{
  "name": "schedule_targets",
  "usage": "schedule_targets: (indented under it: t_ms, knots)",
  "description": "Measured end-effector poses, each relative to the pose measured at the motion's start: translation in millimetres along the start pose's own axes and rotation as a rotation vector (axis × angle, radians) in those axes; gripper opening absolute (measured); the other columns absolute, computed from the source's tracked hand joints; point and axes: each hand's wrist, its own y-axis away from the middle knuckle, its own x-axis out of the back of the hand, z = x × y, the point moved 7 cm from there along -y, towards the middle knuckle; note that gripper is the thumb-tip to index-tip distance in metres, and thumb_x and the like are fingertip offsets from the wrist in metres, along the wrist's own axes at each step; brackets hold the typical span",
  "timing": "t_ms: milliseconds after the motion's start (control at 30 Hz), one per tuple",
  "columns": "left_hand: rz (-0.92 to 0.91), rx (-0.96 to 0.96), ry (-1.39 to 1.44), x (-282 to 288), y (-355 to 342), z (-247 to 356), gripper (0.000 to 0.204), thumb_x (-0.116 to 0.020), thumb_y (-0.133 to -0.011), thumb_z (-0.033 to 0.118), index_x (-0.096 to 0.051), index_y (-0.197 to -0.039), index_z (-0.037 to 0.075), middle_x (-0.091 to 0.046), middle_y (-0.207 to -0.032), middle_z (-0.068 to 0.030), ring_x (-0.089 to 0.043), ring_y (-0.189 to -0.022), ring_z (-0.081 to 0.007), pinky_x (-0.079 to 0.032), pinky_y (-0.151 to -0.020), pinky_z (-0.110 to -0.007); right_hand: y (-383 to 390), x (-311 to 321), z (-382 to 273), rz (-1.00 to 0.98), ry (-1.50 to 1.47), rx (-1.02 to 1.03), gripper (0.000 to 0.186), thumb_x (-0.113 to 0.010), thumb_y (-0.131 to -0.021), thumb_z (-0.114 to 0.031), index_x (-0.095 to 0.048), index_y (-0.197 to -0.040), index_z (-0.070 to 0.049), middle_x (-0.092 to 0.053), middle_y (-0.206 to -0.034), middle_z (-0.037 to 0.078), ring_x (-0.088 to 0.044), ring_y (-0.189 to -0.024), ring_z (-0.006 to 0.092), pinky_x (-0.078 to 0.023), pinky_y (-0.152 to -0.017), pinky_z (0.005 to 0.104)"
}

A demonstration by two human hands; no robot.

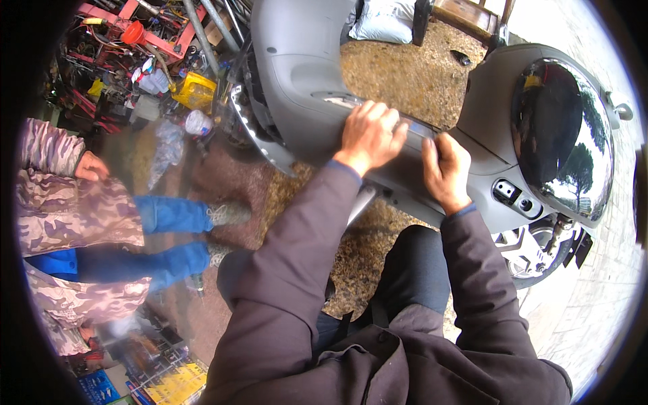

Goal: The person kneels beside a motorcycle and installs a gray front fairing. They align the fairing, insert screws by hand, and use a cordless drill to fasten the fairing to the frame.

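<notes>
A grey scooter body (297, 61) lies across the upper middle, with a glossy black panel (550, 135) on its right end. My left hand (371, 135) has its fingers curled over the long middle section of grey panelling (320, 135), beside a small silver inset. My right hand (445, 169) grips the same section further right, thumb up, near a dark strip along it. A small recessed fitting (513, 196) sits in the grey body right of my right hand. The far side under my fingertips is hidden.
A person in camouflage (74, 209) and blue jeans stands at left. Behind them lie cluttered tools on red metal racks (121, 23) and a yellow container (192, 90). A white bag (381, 20) and wooden chair (459, 20) are at top; printed boxes (175, 378) lie lower left.
</notes>
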Motion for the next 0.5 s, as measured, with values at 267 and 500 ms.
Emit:
schedule_targets:
  t_ms: [267, 500]
  knots:
    - [0.528, 0.814, -0.053, 90, 65, -191, 0.050, -0.073, -0.085, 0.017, -0.053, -0.122, -0.009, -0.061, -0.116, -0.0221, -0.060, -0.102, -0.0296, -0.048, -0.090, -0.041, 8, -1, 6, -0.003, 0.026, -0.024, 0.033, -0.066, -0.093, -0.010, -0.045, -0.069, -0.002, -0.037, -0.060, 0.010, -0.032, -0.054, 0.0189, -0.033, -0.049, 0.0333]
    - [0.266, 0.832, 0.629, 85, 62, -253, 0.032, -0.071, -0.083, 0.002, -0.059, -0.110, -0.010, -0.071, -0.097, -0.0125, -0.066, -0.082, -0.0160, -0.052, -0.075, -0.029, 8, -11, 5, 0.061, 0.093, -0.133, 0.033, -0.064, -0.095, -0.010, -0.045, -0.069, -0.002, -0.037, -0.060, 0.003, -0.032, -0.059, 0.0099, -0.032, -0.051, 0.0299]
